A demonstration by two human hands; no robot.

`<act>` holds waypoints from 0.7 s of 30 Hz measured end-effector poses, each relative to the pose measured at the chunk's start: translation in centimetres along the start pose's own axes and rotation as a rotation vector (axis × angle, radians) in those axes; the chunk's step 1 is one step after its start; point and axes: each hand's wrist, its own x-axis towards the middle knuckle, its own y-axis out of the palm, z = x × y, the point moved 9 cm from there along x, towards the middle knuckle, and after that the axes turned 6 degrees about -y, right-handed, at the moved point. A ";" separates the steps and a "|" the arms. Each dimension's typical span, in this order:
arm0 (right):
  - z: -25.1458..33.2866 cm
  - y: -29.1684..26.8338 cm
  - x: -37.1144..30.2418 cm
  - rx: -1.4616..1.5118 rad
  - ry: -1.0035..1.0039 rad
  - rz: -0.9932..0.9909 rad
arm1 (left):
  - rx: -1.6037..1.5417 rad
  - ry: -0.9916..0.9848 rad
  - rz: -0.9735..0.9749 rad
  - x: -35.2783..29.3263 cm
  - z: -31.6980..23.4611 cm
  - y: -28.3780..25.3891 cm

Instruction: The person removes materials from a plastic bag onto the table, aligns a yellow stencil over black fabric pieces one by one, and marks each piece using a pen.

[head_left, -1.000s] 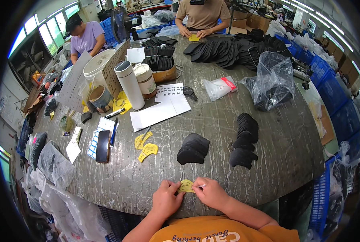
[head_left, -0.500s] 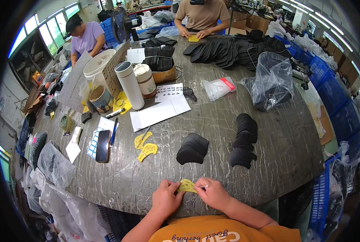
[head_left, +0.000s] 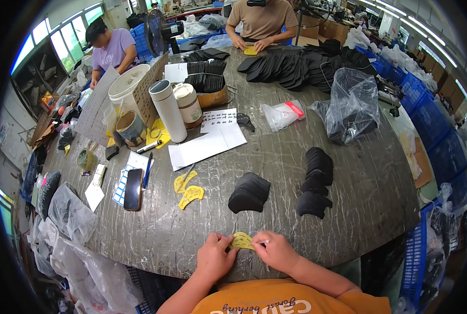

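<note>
Close to the table's near edge, my left hand (head_left: 215, 255) pinches the left end of a curved yellow slotted template (head_left: 242, 240). At its other end my right hand (head_left: 277, 252) is closed round a thin pen-like tool (head_left: 266, 242); only its pale end shows, and its tip is hidden by my fingers. Whether anything lies under the template I cannot tell. Beyond my hands sits a fanned stack of curved black pieces (head_left: 249, 193). A longer row of similar black pieces (head_left: 314, 180) lies to its right. Two more yellow templates (head_left: 191, 196) rest to the left.
Left on the table are a phone (head_left: 133, 191), a blue pen (head_left: 148, 171), white paper (head_left: 207, 148), a white bottle (head_left: 168, 111) and a bucket (head_left: 130, 83). A clear plastic bag (head_left: 351, 104) stands back right. Across the table a person (head_left: 262, 23) handles a yellow piece behind black stacks (head_left: 296, 68).
Almost nothing differs. Both my hands keep their place on the yellow template, with at most a tiny shift of the right fingers and tool.
</note>
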 end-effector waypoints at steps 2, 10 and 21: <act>0.0 -0.4 -0.1 0.034 0.042 -0.027 | -0.008 -0.013 0.006 0.0 0.0 -0.1; -0.1 -0.7 -0.4 0.034 0.032 -0.023 | 0.008 0.023 -0.015 0.1 -0.2 -0.2; 1.2 0.1 1.5 0.049 0.006 0.045 | 0.002 -0.002 -0.003 0.0 0.0 -0.2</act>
